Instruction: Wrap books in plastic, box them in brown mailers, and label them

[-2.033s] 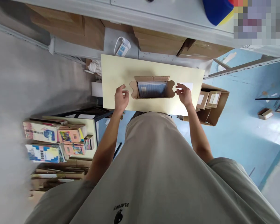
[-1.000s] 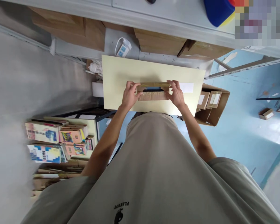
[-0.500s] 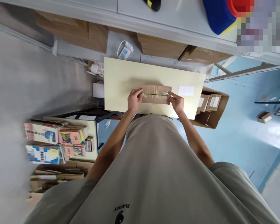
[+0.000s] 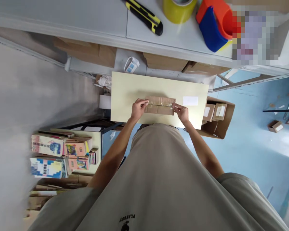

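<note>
A small brown cardboard box (image 4: 160, 110) lies on the pale yellow tabletop (image 4: 125, 88). Shiny clear packing tape (image 4: 160, 103) stretches along its top, over the dark seam between the flaps. At the box's left end, my left hand (image 4: 137, 109) has its thumb and fingers pinched together on the tape's end. My right hand (image 4: 181, 113) pinches the tape at the opposite end, its fingertips against the box edge. Just right of that hand, a white paper label (image 4: 190, 100) lies flat on the tabletop.
Beyond the tabletop, a grey shelf (image 4: 86, 19) carries a box cutter (image 4: 144, 16), a yellow tape roll (image 4: 179, 11) and a red-and-blue tape dispenser (image 4: 213, 29). An open carton (image 4: 227, 120) with small boxes stands to the right. Stacks of books (image 4: 48, 144) are at left.
The view has shifted, so more of the shelf with the cutter and tape roll shows. Both hands stay at the box ends, with the fingertips slightly repositioned on the tape.
</note>
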